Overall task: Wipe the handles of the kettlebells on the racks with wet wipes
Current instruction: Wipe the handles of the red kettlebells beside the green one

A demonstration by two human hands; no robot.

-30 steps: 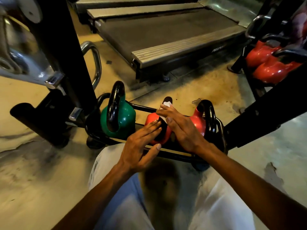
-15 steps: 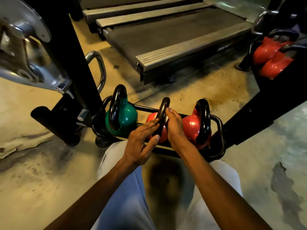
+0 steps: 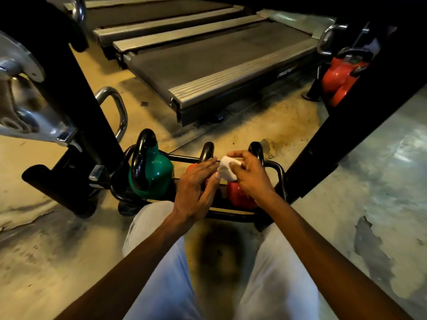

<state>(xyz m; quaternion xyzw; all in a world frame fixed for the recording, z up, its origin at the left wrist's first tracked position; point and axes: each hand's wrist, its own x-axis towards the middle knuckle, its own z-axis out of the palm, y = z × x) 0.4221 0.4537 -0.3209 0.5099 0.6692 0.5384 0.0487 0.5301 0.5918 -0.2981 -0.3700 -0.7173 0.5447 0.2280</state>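
Observation:
A low black rack (image 3: 278, 174) on the floor holds three kettlebells. The green kettlebell (image 3: 157, 174) stands at the left with its black handle (image 3: 142, 158) upright. The middle red kettlebell shows only its black handle (image 3: 206, 151) above my left hand. The right red kettlebell (image 3: 238, 196) sits below my right hand, its handle (image 3: 256, 148) behind my fingers. My right hand (image 3: 250, 175) pinches a folded white wet wipe (image 3: 227, 168) between thumb and fingers. My left hand (image 3: 196, 190) has straight fingers, their tips touching the wipe's left edge.
A treadmill deck (image 3: 219, 63) lies on the floor behind the rack. Black uprights of a machine (image 3: 76, 107) stand at the left and a slanted black beam (image 3: 355, 116) at the right. Another red kettlebell (image 3: 339, 77) sits on a rack at far right. My knees are below.
Both hands have left the middle kettlebell's handle. They have come together above the red kettlebells, and the white wipe shows between them, held in my right hand.

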